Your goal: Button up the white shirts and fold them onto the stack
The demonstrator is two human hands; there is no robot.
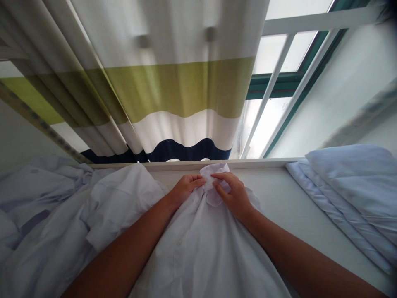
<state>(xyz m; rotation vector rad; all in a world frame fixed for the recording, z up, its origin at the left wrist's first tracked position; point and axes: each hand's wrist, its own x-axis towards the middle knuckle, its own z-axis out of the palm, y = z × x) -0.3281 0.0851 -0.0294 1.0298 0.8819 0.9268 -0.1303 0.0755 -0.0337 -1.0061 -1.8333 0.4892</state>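
Fingers [198, 181] of the left hand [182, 189] and those of the right hand [234, 194] pinch the bunched collar end of a white shirt [201, 248], both closed on cloth, thumbs toward each other, prob. to keep the gathered fabric from slipping. Shirt lies flat on the counter [297, 207], running from 6 o'clock up to the hands at centre. More crumpled white garments [46, 215] sit at 9 o'clock; folded pile [356, 194] at 3 o'clock, well apart. Striped curtain [173, 87] hangs at 12 o'clock.

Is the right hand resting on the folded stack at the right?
No, the right hand pinches the white shirt collar beside the left hand.
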